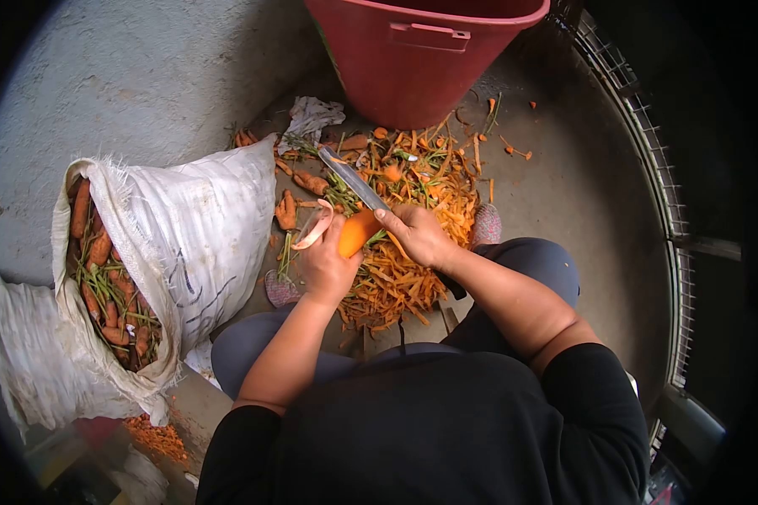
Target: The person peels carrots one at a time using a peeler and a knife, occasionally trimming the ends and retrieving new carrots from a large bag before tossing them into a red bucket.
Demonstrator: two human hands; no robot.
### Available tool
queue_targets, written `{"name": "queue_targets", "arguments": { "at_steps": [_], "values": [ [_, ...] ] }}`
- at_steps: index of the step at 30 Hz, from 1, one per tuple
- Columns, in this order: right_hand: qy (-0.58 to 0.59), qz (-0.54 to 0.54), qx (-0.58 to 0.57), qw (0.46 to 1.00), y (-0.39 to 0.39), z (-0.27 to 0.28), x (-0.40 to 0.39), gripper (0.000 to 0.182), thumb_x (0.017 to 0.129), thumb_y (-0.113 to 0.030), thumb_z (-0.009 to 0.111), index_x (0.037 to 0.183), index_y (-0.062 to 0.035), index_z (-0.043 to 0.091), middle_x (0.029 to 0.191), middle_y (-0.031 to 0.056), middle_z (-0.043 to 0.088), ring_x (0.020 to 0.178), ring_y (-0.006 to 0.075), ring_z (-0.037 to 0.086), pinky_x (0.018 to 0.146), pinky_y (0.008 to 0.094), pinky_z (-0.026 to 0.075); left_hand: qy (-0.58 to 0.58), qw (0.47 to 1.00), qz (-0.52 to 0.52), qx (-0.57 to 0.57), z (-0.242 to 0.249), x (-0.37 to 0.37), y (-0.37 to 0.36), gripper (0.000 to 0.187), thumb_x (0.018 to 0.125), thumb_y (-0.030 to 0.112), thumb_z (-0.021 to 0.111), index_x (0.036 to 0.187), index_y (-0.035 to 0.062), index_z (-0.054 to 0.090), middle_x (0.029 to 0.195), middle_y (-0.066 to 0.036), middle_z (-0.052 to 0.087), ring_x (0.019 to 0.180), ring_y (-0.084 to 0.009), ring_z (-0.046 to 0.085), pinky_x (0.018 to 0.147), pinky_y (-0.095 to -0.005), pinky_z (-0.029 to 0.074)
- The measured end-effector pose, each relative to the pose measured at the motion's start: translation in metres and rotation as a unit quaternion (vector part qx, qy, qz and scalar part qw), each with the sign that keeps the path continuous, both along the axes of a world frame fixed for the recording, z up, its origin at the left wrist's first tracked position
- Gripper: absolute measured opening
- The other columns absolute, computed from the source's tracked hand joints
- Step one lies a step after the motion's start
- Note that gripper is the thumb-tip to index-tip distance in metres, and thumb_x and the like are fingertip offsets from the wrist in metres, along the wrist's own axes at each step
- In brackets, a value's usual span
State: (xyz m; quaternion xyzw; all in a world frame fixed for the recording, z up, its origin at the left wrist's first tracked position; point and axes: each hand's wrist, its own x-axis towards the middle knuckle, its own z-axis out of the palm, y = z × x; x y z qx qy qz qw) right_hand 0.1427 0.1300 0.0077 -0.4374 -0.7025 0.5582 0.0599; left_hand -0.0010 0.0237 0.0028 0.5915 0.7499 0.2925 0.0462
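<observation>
My left hand (pixel 327 263) is wrapped round a peeled, bright orange carrot (pixel 360 233). A pale curl of peel (pixel 313 225) hangs by the left fingers. In my right hand (pixel 418 236) is a knife (pixel 354 179), its broad blade pointing up and to the left, away from me. The right thumb lies near the base of the blade, close to the carrot, and the handle is hidden in the fist. Below both hands, between my feet, spreads a heap of orange peelings (pixel 393 290) mixed with green stalks.
A white woven sack (pixel 215 219) lies on the left, its mouth showing unpeeled carrots (pixel 114 295) with green tops. A large red bin (pixel 429 71) stands ahead. Several loose carrots (pixel 286 210) lie beside the sack. Wire mesh (pixel 661 177) curves along the right.
</observation>
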Motion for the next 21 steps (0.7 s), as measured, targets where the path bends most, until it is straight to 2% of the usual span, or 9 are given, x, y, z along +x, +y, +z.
{"name": "queue_targets", "arguments": {
  "at_steps": [3,4,6,9,10,13,17,18,21],
  "values": [
    [-0.036,0.01,-0.068,0.997,0.008,0.0,0.0,0.065,0.081,-0.059,0.043,0.08,0.0042,0.058,0.066,0.0212,0.057,0.07,0.0325,0.06,0.066,0.0423,0.045,-0.137,0.986,0.054,-0.077,-0.001,-0.001,-0.003,0.045,0.062,0.009,0.07,0.102,0.0042,0.051,0.096,-0.016,0.056,0.085,-0.0298,0.057,0.07,-0.037,0.046],
    [-0.049,0.017,-0.042,0.998,0.012,-0.004,0.001,0.065,0.081,-0.059,0.042,0.08,0.0041,0.058,0.066,0.0213,0.058,0.071,0.0326,0.06,0.066,0.0422,0.045,-0.305,0.945,0.067,-0.092,-0.005,-0.005,-0.002,0.041,0.066,0.013,0.068,0.101,0.0037,0.051,0.095,-0.016,0.056,0.082,-0.0281,0.057,0.07,-0.0363,0.047],
    [-0.077,0.018,0.032,0.996,0.012,0.003,0.001,0.061,0.081,-0.056,0.046,0.084,0.0036,0.056,0.07,0.0227,0.058,0.071,0.0352,0.06,0.066,0.0421,0.046,-0.609,0.78,0.091,-0.109,-0.012,-0.017,0.004,0.035,0.074,0.021,0.064,0.1,0.0028,0.051,0.093,-0.014,0.057,0.078,-0.0247,0.059,0.068,-0.0349,0.048],
    [-0.081,0.034,0.131,0.987,0.007,0.009,0.0,0.054,0.081,-0.049,0.054,0.089,0.0047,0.052,0.069,0.0228,0.058,0.066,0.0369,0.059,0.059,0.0409,0.045,-0.776,0.597,0.148,-0.137,-0.003,-0.024,0.005,0.037,0.082,0.034,0.053,0.1,0.0016,0.05,0.089,-0.012,0.058,0.074,-0.0207,0.06,0.067,-0.0337,0.049],
    [-0.067,0.035,0.146,0.986,0.003,0.013,-0.001,0.049,0.077,-0.045,0.059,0.085,0.0012,0.047,0.07,0.024,0.057,0.068,0.0398,0.057,0.058,0.0425,0.045,-0.776,0.594,0.157,-0.144,0.003,-0.021,0.008,0.04,0.086,0.038,0.044,0.103,0.0025,0.049,0.09,-0.012,0.058,0.079,-0.0202,0.06,0.069,-0.0337,0.05],
    [-0.065,0.098,0.205,0.972,-0.006,0.017,-0.002,0.045,0.077,-0.043,0.06,0.084,-0.0019,0.044,0.069,0.0214,0.058,0.064,0.0392,0.057,0.055,0.0436,0.045,-0.86,0.476,0.125,-0.135,-0.002,-0.02,0.011,0.032,0.09,0.03,0.039,0.107,0.0042,0.048,0.098,-0.011,0.057,0.087,-0.0193,0.058,0.075,-0.0324,0.048],
    [-0.067,0.132,0.256,0.955,-0.014,0.017,-0.004,0.042,0.078,-0.044,0.057,0.084,-0.0055,0.043,0.064,0.018,0.057,0.061,0.0387,0.056,0.053,0.0451,0.043,-0.907,0.401,0.073,-0.104,-0.025,-0.021,0.008,0.031,0.089,0.032,0.044,0.102,0.0034,0.049,0.093,-0.011,0.057,0.08,-0.0172,0.056,0.072,-0.0288,0.047],
    [-0.055,0.139,0.26,0.954,-0.014,0.018,-0.004,0.042,0.078,-0.046,0.056,0.083,-0.0062,0.043,0.065,0.0173,0.057,0.061,0.0383,0.056,0.052,0.0454,0.043,-0.893,0.43,0.098,-0.092,-0.011,-0.015,0.011,0.033,0.087,0.034,0.047,0.101,0.0032,0.049,0.09,-0.012,0.057,0.072,-0.0171,0.054,0.066,-0.0286,0.047],
    [-0.062,0.153,0.238,0.957,-0.019,0.027,-0.004,0.043,0.078,-0.047,0.055,0.082,-0.0063,0.043,0.065,0.0171,0.057,0.061,0.0379,0.055,0.052,0.0456,0.043,-0.923,0.372,0.035,-0.09,-0.027,-0.021,0.004,0.036,0.085,0.037,0.052,0.102,0.0049,0.05,0.093,-0.009,0.058,0.084,-0.0192,0.059,0.073,-0.0327,0.05]
  ]
}}
